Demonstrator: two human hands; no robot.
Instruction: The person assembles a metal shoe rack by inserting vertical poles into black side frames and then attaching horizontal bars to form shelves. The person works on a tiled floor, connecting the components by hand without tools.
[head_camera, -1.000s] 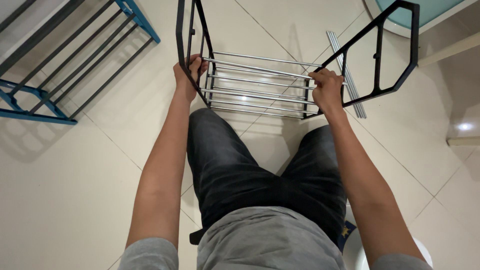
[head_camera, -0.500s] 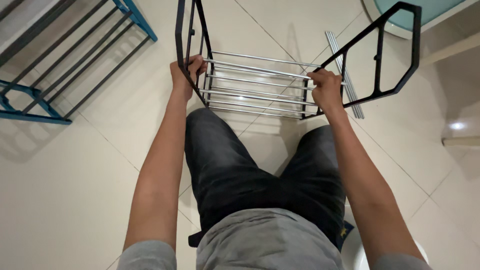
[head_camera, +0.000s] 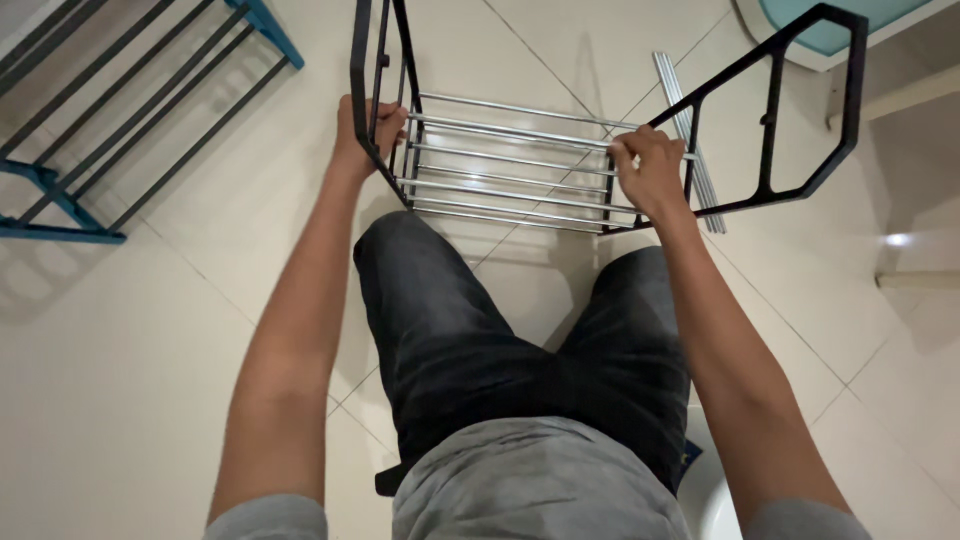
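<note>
A rack stands on the tiled floor in front of my knees, with two black side frames and several silver metal tubes (head_camera: 510, 165) running between them. My left hand (head_camera: 362, 135) is closed around the black left side frame (head_camera: 360, 60) where the tubes meet it. My right hand (head_camera: 648, 172) grips the lower edge of the black right side frame (head_camera: 800, 100) at the tube ends. The right frame leans outward to the right.
Loose silver tubes (head_camera: 688, 130) lie on the floor behind the right frame. A blue rack with dark bars (head_camera: 120, 100) lies at the upper left. A round white table with a teal top (head_camera: 840, 30) is at the upper right. A white object (head_camera: 705, 500) sits beside my right hip.
My left hand has slid a little up and away along the left frame. The right frame has tilted slightly further to the right. The view has shifted a little.
</note>
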